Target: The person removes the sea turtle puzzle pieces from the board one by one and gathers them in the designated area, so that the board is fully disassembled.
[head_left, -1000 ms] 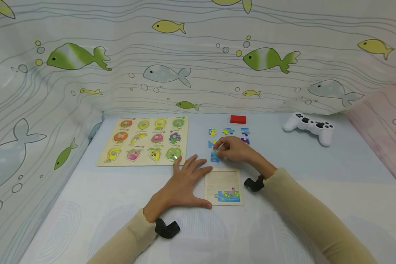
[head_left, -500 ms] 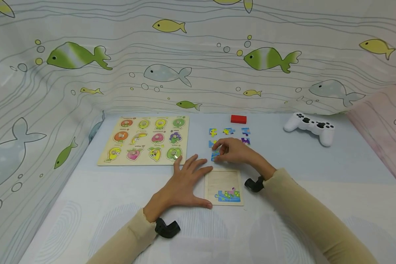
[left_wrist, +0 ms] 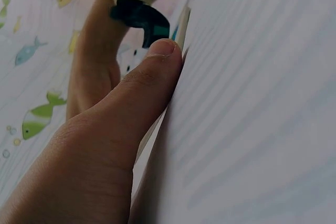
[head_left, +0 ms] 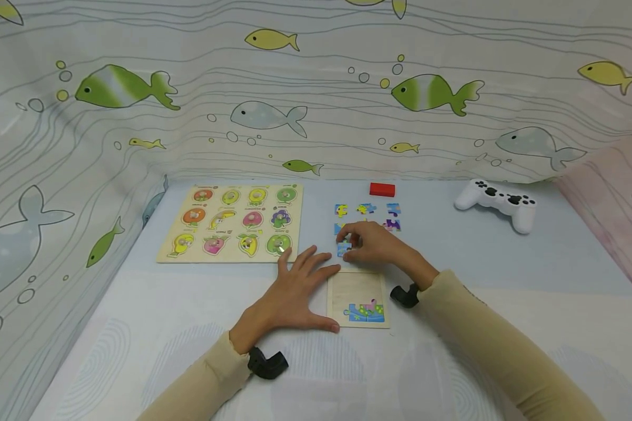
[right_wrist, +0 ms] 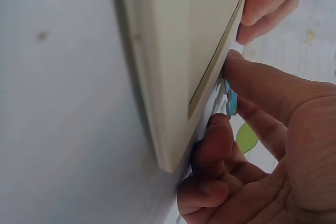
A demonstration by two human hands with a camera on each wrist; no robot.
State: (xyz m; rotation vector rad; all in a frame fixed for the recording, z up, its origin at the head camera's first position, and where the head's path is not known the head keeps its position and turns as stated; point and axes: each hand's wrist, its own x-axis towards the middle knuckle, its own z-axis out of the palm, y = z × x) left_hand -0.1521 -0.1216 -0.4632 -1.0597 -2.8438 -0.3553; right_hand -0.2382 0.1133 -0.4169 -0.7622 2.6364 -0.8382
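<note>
My left hand point(head_left: 289, 298) lies with fingers spread at the left side of a square wooden puzzle tray point(head_left: 339, 292). Its index fingertip is by the tray's top left corner, the thumb point(left_wrist: 152, 72) by the lower left. Two joined blue puzzle pieces point(head_left: 366, 314) fill the tray's lower right. Just beyond the tray, my right hand point(head_left: 375, 244) pinches a blue puzzle piece point(head_left: 343, 249) between thumb and index finger. In the right wrist view that piece point(right_wrist: 233, 102) stands tilted, partly hidden by the thumb; the other fingers are curled.
Several loose puzzle pieces point(head_left: 367, 209) lie behind the right hand, some partly covered by it. A red block point(head_left: 381, 189) sits behind them. At left is a wooden fruit puzzle board point(head_left: 232, 231); at back right, a white game controller point(head_left: 497, 202). Fish-print cloth point(head_left: 263, 146) walls the table.
My right hand has shifted slightly left and down, its fingers now closed about the blue piece's edges, which has tilted. The left hand and the tray have stayed put.
</note>
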